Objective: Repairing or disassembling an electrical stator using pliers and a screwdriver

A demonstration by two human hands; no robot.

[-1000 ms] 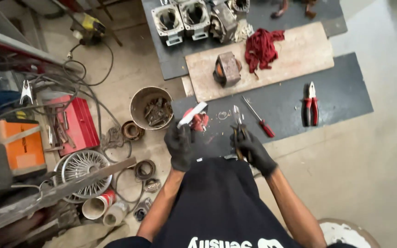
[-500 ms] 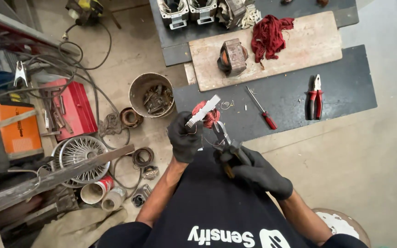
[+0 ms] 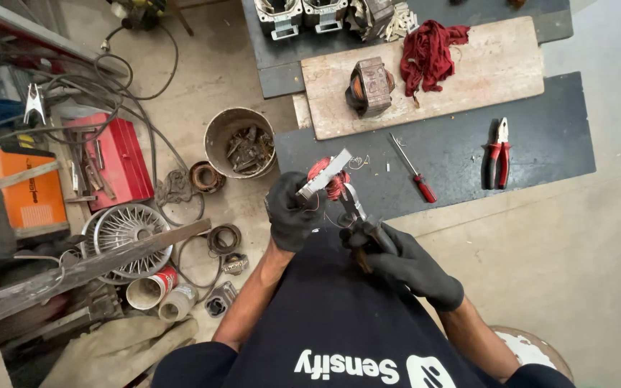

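Two gloved hands, close in: left hand [image 3: 290, 214] gripping one coil [image 3: 327, 177] of red wire with grey plate; right hand [image 3: 397, 260] clenched on one pliers [image 3: 353, 207], tips at coil. Beyond: one screwdriver [image 3: 412, 169], one red-handled pliers [image 3: 497, 153], one bucket [image 3: 238, 141], one board [image 3: 425, 75], one red rag [image 3: 429, 52].

Both hands wear matt black knit gloves: the left hand [image 3: 292, 212] grips a dull grey flat metal bar [image 3: 324, 174] wound with glossy reddish copper wire [image 3: 328, 179], the right hand [image 3: 397, 257] a pair of bare steel pliers [image 3: 357, 212]. On the floor lie a pale, rough wooden board [image 3: 483, 72] carrying a limp red cloth rag [image 3: 429, 54], matt black rubber mats [image 3: 540, 144], red plastic-handled pliers [image 3: 497, 153] and a rusty, scuffed metal bucket [image 3: 217, 136] (scrap metal inside). The concrete floor [image 3: 576, 251] looks smooth and dusty.
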